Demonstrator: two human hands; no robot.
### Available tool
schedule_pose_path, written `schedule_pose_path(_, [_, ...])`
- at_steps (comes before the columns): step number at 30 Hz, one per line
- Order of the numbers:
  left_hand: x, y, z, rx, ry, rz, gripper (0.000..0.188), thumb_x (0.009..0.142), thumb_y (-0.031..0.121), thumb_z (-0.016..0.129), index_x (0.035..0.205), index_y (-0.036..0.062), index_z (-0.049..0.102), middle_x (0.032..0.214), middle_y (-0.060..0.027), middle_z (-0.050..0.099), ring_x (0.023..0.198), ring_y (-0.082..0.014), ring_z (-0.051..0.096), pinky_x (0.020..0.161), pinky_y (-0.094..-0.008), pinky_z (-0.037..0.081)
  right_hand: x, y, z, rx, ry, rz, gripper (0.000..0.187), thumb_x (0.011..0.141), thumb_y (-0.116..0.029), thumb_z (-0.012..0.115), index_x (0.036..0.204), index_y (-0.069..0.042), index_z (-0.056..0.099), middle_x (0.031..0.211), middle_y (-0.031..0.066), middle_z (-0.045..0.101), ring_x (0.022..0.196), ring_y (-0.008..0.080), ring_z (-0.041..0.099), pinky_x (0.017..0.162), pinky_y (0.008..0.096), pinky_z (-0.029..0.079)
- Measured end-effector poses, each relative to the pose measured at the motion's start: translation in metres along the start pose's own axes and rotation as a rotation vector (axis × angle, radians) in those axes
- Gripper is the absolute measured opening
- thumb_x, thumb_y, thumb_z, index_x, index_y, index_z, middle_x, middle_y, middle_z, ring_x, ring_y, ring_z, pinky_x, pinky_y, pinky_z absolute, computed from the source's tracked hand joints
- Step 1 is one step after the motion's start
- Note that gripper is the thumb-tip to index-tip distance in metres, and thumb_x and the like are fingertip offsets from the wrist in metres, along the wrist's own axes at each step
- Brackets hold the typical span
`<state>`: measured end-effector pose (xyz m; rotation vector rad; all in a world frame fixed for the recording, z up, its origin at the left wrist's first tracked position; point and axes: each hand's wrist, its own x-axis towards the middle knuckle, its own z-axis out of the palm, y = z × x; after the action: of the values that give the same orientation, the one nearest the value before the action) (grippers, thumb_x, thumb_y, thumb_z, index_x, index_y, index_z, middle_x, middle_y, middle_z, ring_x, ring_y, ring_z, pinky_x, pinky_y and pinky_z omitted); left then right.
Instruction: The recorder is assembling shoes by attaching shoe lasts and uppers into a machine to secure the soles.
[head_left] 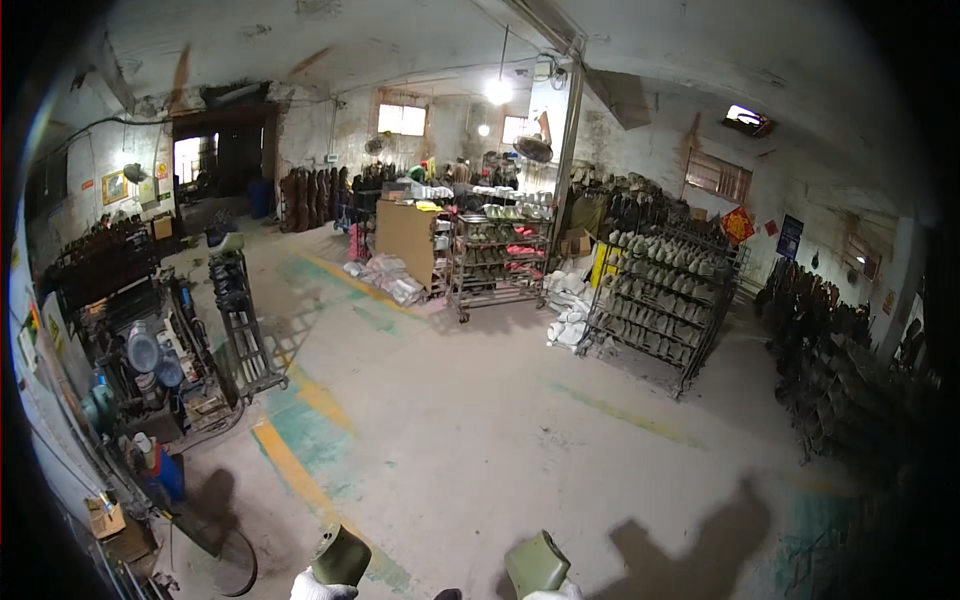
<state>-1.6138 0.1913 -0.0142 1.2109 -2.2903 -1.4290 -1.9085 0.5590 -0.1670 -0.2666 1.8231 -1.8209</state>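
At the lower edge, my left hand (318, 586) in a white knit glove is closed on an olive-green shoe last (342, 556). A dark hole shows in the last's flat upper end. Further right, my right hand (560, 591), gloved in white too, grips a second olive-green shoe last (537, 565), which tilts to one side. Both lasts are held up over the floor, apart from each other. The picture's edge cuts off most of both hands and the lower parts of the lasts. A dark shoe tip (448, 594) shows between them.
A wheeled rack (655, 300) of grey-green shoes or lasts stands right of centre; another rack (500, 255) stands behind it. White bags (570, 310) lie between them. Leftward are a narrow rack (240, 320), blue bottles (143, 346) and a curved hose (250, 560). Dark racks (830, 380) line the right.
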Motion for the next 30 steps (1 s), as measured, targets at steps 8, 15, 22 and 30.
schedule_pose_path(8, [0.293,0.167,0.102,0.016,-0.182,0.306,0.055,0.086,0.033,0.082,0.129,0.0021,0.066,0.121,-0.0186,0.072,0.108,-0.0309,0.067,0.094,-0.0441,0.055,0.233,-0.184,-0.01,-0.032,0.017,0.354,0.024,0.079,-0.016,0.085,0.096,0.001,0.08,0.087,0.0041,0.074,0.074,0.019,0.068,0.068,0.0348,0.055])
schedule_pose_path(15, [0.554,0.301,0.191,-0.038,-0.389,0.371,0.073,0.073,0.049,0.091,0.13,0.0081,0.071,0.119,-0.0135,0.078,0.106,-0.0235,0.075,0.096,-0.0351,0.058,0.478,-0.266,-0.04,-0.316,0.156,0.216,0.04,0.074,-0.027,0.085,0.093,0.008,0.079,0.086,0.0167,0.078,0.076,0.0244,0.073,0.075,0.0355,0.06])
schedule_pose_path(22, [0.709,0.366,0.161,-0.108,-0.096,-0.217,0.046,0.074,0.028,0.091,0.108,0.0017,0.076,0.098,-0.0118,0.079,0.089,-0.0239,0.072,0.08,-0.0398,0.06,0.748,-0.357,0.003,-0.274,-0.116,0.267,0.049,0.072,-0.025,0.086,0.105,0.009,0.073,0.093,0.0155,0.076,0.08,0.0259,0.071,0.073,0.0388,0.059])
schedule_pose_path(30, [1.034,0.383,0.198,-0.097,-0.094,-0.175,0.056,0.078,0.035,0.088,0.123,0.004,0.073,0.112,-0.0101,0.079,0.102,-0.0205,0.076,0.092,-0.0348,0.06,1.075,-0.321,0.014,-0.143,-0.091,0.017,0.05,0.073,-0.022,0.085,0.113,0.003,0.07,0.099,0.013,0.075,0.083,0.0229,0.069,0.075,0.038,0.058])
